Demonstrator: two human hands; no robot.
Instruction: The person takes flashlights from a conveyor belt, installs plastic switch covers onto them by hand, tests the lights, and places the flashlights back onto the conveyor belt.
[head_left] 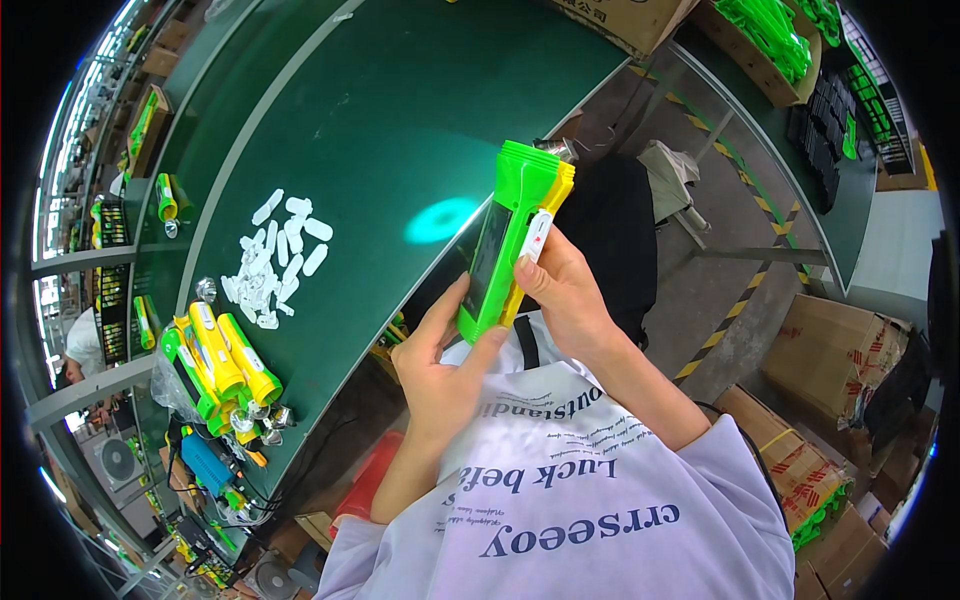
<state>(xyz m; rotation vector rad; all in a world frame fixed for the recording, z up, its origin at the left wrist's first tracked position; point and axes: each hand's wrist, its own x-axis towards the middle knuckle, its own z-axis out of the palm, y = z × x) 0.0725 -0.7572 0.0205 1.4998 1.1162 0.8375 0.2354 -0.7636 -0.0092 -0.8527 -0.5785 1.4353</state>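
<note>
Green and yellow plastic fills the space between your two hands. You are holding a flashlight (512, 235) up in front of your chest, out past the near edge of the green table (400, 130).

Your left hand (435, 365) comes up from below. Its fingers are curled around the bottom end of the flashlight, and the thumb presses on the green side facing you. Your left wrist is bent back a little, and the forearm runs down toward your white shirt (570, 500).

Your right hand (565, 290) is on the right side of the flashlight, a bit higher up. Its fingers are closed against the yellow edge. The thumb and first finger pinch a small white piece (537, 236) with a red mark on it, and that piece touches the yellow side.

The flashlight stands almost straight up, leaning a little to the right. Its wide head is at the top and its thin end is at the bottom. One half is bright green and the other half is yellow. A dark flat panel runs along the green face.

On the table to your left lies a pile of small white pieces (275, 262). Near it sits a bunch of green and yellow flashlights (222, 365).
</note>
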